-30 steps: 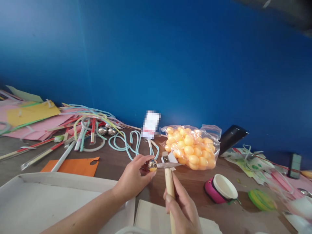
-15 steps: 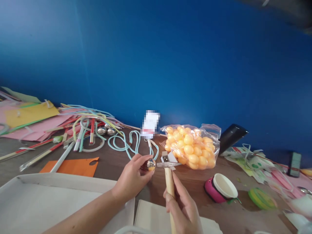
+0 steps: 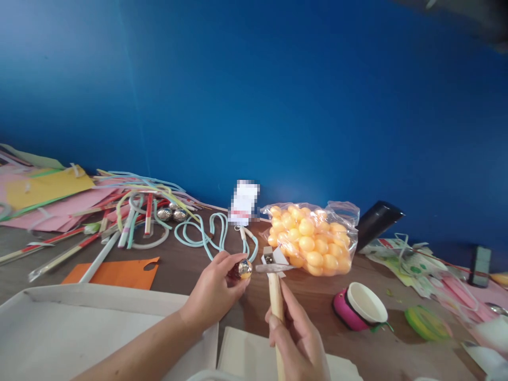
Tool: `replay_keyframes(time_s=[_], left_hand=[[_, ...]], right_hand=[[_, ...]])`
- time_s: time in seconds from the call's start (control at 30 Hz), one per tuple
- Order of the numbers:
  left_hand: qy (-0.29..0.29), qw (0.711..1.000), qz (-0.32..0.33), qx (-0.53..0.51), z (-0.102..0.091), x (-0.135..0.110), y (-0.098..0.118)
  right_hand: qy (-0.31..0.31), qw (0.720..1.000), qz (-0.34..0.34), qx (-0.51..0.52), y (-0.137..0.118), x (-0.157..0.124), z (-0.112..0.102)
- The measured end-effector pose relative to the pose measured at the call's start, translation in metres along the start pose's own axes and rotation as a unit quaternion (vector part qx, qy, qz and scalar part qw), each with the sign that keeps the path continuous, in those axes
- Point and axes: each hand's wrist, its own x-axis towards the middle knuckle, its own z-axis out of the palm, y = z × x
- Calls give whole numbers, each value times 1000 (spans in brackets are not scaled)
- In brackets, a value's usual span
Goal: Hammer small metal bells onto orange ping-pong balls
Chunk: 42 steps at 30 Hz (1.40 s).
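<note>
My left hand (image 3: 214, 288) is closed on a shiny metal ball (image 3: 245, 269), gripped between thumb and fingers. In my right hand (image 3: 297, 333) is a hammer (image 3: 276, 296), held by its pale wooden handle. The grey hammer head (image 3: 266, 268) lies crosswise, its blunt end facing the ball across a narrow gap and its tapered end pointing right. Just behind the head, a small open white box (image 3: 280, 256) has something shiny in it. A clear bag of orange balls (image 3: 307, 241) lies beyond the box, to its right.
A large white tray (image 3: 99, 296) stands left, beside an orange sheet (image 3: 115, 271). Behind are a blue lanyard (image 3: 190, 244), metal balls (image 3: 179, 215), sticks and coloured paper. A pink-wrapped cup (image 3: 357, 307) and green-yellow disc (image 3: 427, 323) sit right; a blue wall (image 3: 254, 95) rises behind.
My left hand and the ball have shifted very slightly left, so the gap to the hammer head is a little wider. Otherwise both hands keep the same hold.
</note>
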Motion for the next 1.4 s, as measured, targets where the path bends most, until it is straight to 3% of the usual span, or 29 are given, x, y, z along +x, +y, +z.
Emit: replay_keyframes(time_s=[0.2, 0.4, 0.57, 0.77, 0.93, 1.4], left_hand=[[-7, 1000, 0, 2, 0, -1, 1], [-11, 1000, 8, -7, 1, 0, -4], [-11, 1000, 16, -7, 1, -1, -5], [-23, 999, 32, -12, 0, -2, -1], [-25, 999, 39, -16, 0, -3, -1], [-18, 999, 41, -24, 0, -3, -2]], right_hand=[[-38, 999, 13, -7, 0, -1, 1], [22, 999, 26, 40, -3, -2, -2], [16, 999, 19, 44, -2, -1, -2], [-32, 999, 2, 34, 4, 0, -2], [-2, 1000, -6, 30, 3, 0, -4], [-20, 999, -11, 27, 5, 0, -6]])
